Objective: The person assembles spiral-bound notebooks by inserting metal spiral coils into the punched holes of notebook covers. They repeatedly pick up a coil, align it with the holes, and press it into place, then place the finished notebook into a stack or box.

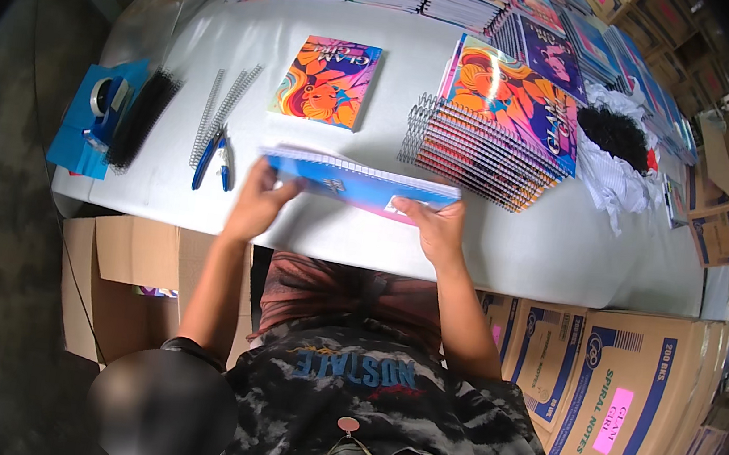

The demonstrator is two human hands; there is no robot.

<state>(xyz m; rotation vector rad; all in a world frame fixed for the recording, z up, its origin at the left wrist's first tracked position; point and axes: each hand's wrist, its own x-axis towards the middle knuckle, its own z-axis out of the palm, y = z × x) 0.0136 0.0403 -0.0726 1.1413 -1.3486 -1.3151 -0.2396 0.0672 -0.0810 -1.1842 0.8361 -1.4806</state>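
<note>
White bench (505, 253) across mid frame, left hand (255, 202) and right hand (436, 227) each in a grip on a blue spiral notebook (356, 182), notebook stack (491, 143) upper right, cardboard boxes (624, 392) lower right, pliers (213, 156) at left.

Black-and-grey tie-dye T-shirt with blue print, reddish patterned shorts, bare forearms, black cap

Bright, even daylight over white table (506, 244); surface close to washed out, no hard glare spots. Soft, short shadows under stack of spiral notebooks (490, 147) and under both forearms. Light strongest at upper right. Strong fisheye: table edge bows, cardboard boxes (624, 392) curve toward rim. Heavy black vignette in all corners. Left floor area dim, murky. Blue notebook (356, 182) between hands slightly motion-blurred. Dark blurred oval patch at lower left. Centre sharp, rim soft.
</note>
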